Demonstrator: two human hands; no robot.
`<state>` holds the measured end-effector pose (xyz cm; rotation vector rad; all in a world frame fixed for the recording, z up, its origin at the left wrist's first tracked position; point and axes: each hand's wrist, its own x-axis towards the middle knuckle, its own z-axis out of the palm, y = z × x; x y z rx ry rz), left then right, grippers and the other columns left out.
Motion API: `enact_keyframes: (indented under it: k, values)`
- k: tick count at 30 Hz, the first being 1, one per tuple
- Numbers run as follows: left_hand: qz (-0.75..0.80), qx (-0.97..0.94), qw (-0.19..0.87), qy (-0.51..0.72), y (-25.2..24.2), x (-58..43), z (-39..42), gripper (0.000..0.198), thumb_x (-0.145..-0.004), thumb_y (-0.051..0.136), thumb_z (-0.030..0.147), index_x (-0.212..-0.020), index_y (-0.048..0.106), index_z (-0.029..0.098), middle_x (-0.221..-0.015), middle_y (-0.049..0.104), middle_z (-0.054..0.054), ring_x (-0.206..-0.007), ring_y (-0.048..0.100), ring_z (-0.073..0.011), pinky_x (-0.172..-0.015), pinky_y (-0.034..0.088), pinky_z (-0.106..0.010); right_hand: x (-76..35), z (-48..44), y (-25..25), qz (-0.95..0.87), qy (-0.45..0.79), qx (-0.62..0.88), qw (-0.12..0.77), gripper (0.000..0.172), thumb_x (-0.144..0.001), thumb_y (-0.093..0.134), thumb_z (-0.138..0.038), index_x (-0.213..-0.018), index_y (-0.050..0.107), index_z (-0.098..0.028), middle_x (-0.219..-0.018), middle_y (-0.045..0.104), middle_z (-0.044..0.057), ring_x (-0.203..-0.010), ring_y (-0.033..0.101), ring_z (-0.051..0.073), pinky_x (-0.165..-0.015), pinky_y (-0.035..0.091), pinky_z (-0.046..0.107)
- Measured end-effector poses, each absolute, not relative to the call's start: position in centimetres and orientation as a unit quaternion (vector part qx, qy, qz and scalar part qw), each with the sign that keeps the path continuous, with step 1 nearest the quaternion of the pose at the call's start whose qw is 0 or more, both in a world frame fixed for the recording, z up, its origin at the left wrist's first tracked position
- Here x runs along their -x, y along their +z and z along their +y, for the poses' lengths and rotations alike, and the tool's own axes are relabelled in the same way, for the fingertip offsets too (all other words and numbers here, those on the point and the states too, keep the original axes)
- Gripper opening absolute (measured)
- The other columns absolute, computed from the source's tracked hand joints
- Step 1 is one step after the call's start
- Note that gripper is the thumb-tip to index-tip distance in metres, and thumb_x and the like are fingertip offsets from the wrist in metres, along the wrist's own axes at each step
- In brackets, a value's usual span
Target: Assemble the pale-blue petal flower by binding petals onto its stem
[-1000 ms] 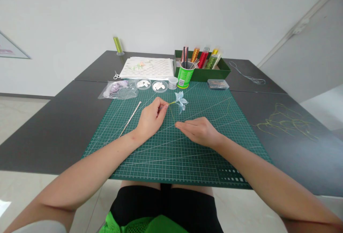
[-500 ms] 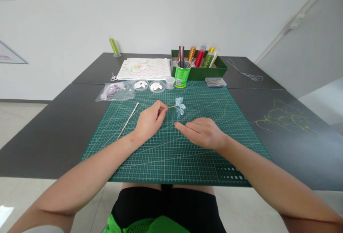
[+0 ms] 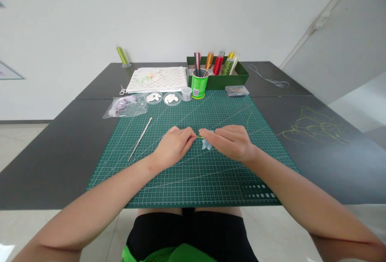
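Over the middle of the green cutting mat point(image 3: 181, 181), my left hand point(image 3: 175, 146) pinches the thin yellow-green stem of a pale blue flower point(image 3: 206, 145). My right hand point(image 3: 230, 142) is closed, its fingertips at the stem close to the petals and partly in front of the flower. Whether its fingers grip the stem or a thread there is too small to make out. A silver metal tool point(image 3: 140, 139) lies on the mat, left of my left hand.
Behind the hands stand a green can point(image 3: 199, 85) and a green box point(image 3: 218, 80) of thread spools. Dishes of white pieces point(image 3: 172, 99), a plastic bag point(image 3: 126, 106) and a clear case point(image 3: 237, 91) lie nearby. Loose yellow-green threads point(image 3: 319, 127) are at the right.
Both hands and the flower have come nearer to me. My right hand has moved up to the stem and now partly covers the flower. The camera view has shifted slightly.
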<state>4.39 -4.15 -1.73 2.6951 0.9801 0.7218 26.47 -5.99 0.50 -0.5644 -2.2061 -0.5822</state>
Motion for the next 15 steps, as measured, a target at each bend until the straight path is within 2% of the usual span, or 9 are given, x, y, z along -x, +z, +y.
enact_keyframes:
  k: [5, 11, 15]
  values:
    - [0.275, -0.927, 0.113, 0.228, -1.4, -4.5, -4.7, 0.019, -0.103, 0.039, 0.026, -0.091, 0.052, 0.019, -0.078, 0.066, 0.001, -0.067, 0.061, -0.0149, -0.071, 0.041, -0.031, -26.5, -5.1, 0.3, -0.837, -0.197, 0.270, 0.434, 0.010, -0.093, 0.063, -0.019, -0.100, 0.071, -0.018, -0.059, 0.068, -0.006, -0.046, 0.057, 0.005, -0.046, 0.043, 0.018]
    - [0.256, -0.929, 0.124, 0.237, -1.2, -4.6, -5.0, 0.014, -0.102, 0.044, 0.024, -0.091, 0.052, 0.019, -0.080, 0.067, 0.001, -0.067, 0.062, -0.0150, -0.069, 0.042, -0.031, -26.6, -4.2, 0.0, -0.816, -0.075, 0.335, 0.466, 0.015, -0.094, 0.061, -0.021, -0.095, 0.076, -0.022, -0.085, 0.079, 0.000, -0.069, 0.074, 0.011, -0.063, 0.058, 0.018]
    - [0.254, -0.925, 0.137, 0.247, -0.9, -4.4, -5.2, 0.015, -0.102, 0.043, 0.023, -0.092, 0.052, 0.019, -0.081, 0.066, 0.001, -0.067, 0.062, -0.0145, -0.065, 0.042, -0.029, -26.8, -3.5, -0.4, -0.813, 0.027, 0.388, 0.434, 0.020, -0.095, 0.057, -0.022, -0.101, 0.076, -0.021, -0.099, 0.079, 0.002, -0.086, 0.076, 0.016, -0.076, 0.060, 0.023]
